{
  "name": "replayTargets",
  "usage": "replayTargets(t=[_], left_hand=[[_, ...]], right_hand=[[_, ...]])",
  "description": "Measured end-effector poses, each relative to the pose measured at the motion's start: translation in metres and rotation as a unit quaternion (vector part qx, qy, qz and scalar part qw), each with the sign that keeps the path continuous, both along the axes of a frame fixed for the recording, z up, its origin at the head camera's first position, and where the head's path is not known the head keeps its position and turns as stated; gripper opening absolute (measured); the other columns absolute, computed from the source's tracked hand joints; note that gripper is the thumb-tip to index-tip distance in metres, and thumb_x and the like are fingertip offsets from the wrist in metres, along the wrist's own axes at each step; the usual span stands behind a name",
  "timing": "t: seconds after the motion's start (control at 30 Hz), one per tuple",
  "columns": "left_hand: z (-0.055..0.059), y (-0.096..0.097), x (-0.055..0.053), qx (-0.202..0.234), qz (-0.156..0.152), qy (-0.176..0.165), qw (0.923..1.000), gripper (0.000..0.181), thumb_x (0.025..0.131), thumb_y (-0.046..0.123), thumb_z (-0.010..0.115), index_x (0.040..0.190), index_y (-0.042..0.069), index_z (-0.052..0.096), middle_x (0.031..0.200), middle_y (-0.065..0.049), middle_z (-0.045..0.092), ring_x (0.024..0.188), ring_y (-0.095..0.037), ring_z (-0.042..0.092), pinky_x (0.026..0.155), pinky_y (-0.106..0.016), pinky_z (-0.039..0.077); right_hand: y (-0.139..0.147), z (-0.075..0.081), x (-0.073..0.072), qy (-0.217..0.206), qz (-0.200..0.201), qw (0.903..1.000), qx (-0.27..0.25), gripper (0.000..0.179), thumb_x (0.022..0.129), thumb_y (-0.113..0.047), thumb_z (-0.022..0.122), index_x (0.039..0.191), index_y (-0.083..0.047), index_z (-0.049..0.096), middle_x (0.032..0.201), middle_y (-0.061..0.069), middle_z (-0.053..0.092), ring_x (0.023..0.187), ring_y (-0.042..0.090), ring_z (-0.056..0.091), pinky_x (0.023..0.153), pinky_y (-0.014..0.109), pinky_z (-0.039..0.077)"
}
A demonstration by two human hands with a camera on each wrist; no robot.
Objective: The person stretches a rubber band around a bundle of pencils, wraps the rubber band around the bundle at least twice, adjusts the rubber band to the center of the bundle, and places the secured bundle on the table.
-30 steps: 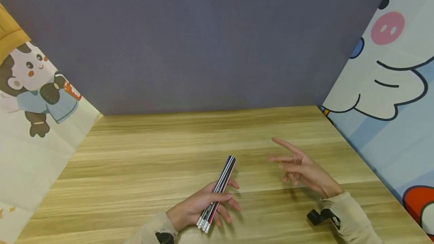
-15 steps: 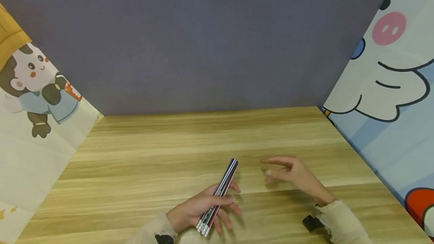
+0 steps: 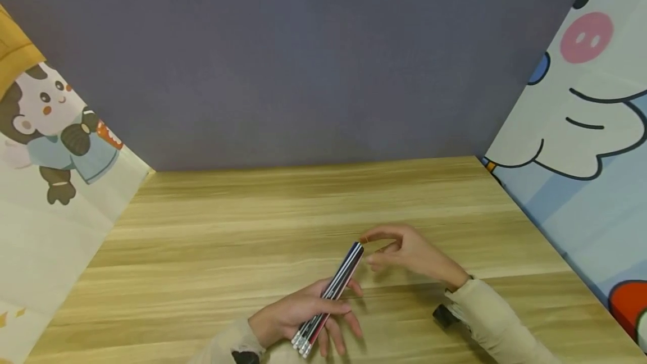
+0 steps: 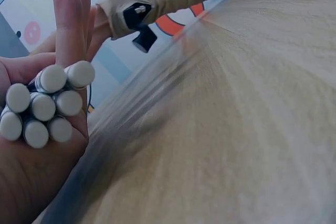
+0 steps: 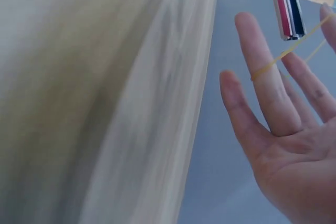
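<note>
My left hand (image 3: 298, 306) grips a bundle of striped pencils (image 3: 337, 280), thumb across them and the other fingers spread out behind. The bundle slants up and to the right over the table, its white eraser ends (image 4: 43, 107) packed together beside the palm in the left wrist view. Close to the bundle's far end is my right hand (image 3: 417, 251), fingers spread and bent forward. A thin yellow rubber band (image 5: 269, 67) is stretched around its fingers in the right wrist view, and the pencils' far end hangs just above the band there.
The wood-grain table (image 3: 212, 229) lies under both hands. A grey panel (image 3: 303, 72) rises at its back edge, with cartoon-printed walls at the left and right. A black strap device (image 3: 445, 315) sits at the right sleeve.
My right hand has moved left to the far end of the pencils, its fingers drawing into a rounded spread. The left hand, still gripping the bundle, has shifted only slightly.
</note>
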State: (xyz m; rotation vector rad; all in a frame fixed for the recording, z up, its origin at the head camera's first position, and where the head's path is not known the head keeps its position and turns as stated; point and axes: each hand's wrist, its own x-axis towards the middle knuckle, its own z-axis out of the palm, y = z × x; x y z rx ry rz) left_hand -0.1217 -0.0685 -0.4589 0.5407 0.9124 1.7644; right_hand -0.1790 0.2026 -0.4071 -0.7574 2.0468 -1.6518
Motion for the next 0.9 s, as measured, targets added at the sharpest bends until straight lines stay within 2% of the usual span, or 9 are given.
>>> replayTargets(t=[0.17,0.33,0.43,0.6,0.9], left_hand=[[0.001,0.001,0.000,-0.001,-0.010,-0.003,0.9999,0.044,0.107,0.004,0.035,0.149,0.006,0.022,0.106,-0.012,0.072,0.076,-0.022,0.074,0.052,-0.027,0.060],[0.001,0.003,0.000,0.000,-0.021,-0.004,0.9998,0.043,0.107,0.004,0.034,0.148,0.006,0.022,0.106,-0.011,0.072,0.077,-0.022,0.074,0.053,-0.028,0.061],[0.002,0.002,0.000,-0.009,-0.024,-0.002,0.9997,0.044,0.106,0.004,0.035,0.148,0.006,0.021,0.106,-0.011,0.072,0.077,-0.023,0.074,0.053,-0.028,0.061],[0.003,0.002,-0.001,-0.009,-0.018,-0.002,0.9998,0.043,0.106,0.004,0.035,0.148,0.006,0.022,0.104,-0.011,0.072,0.077,-0.024,0.074,0.054,-0.029,0.061],[-0.002,0.002,-0.002,-0.001,-0.004,0.007,1.0000,0.041,0.106,0.003,0.034,0.146,0.006,0.024,0.103,-0.011,0.072,0.077,-0.023,0.074,0.054,-0.029,0.061]], right_hand=[[-0.015,0.000,-0.005,0.016,0.020,0.9997,0.001,0.038,0.089,-0.010,0.075,0.126,-0.006,0.065,0.129,0.030,0.059,0.077,0.046,0.070,0.072,0.050,0.062],[-0.018,-0.004,-0.005,0.047,0.023,0.9982,0.031,0.037,0.090,-0.013,0.075,0.122,0.002,0.065,0.117,0.019,0.068,0.076,0.039,0.071,0.065,0.044,0.063],[-0.016,-0.004,-0.005,0.052,0.031,0.9976,0.034,0.036,0.092,-0.013,0.072,0.122,0.005,0.064,0.114,0.016,0.069,0.070,0.040,0.071,0.060,0.043,0.061],[-0.015,-0.003,-0.007,0.031,0.043,0.9982,0.027,0.037,0.094,-0.012,0.070,0.124,0.007,0.062,0.113,0.017,0.069,0.065,0.043,0.069,0.060,0.047,0.062],[-0.016,-0.006,-0.009,-0.005,0.061,0.9962,0.062,0.042,0.096,-0.018,0.069,0.131,0.002,0.058,0.109,0.012,0.071,0.064,0.040,0.070,0.066,0.046,0.062]])
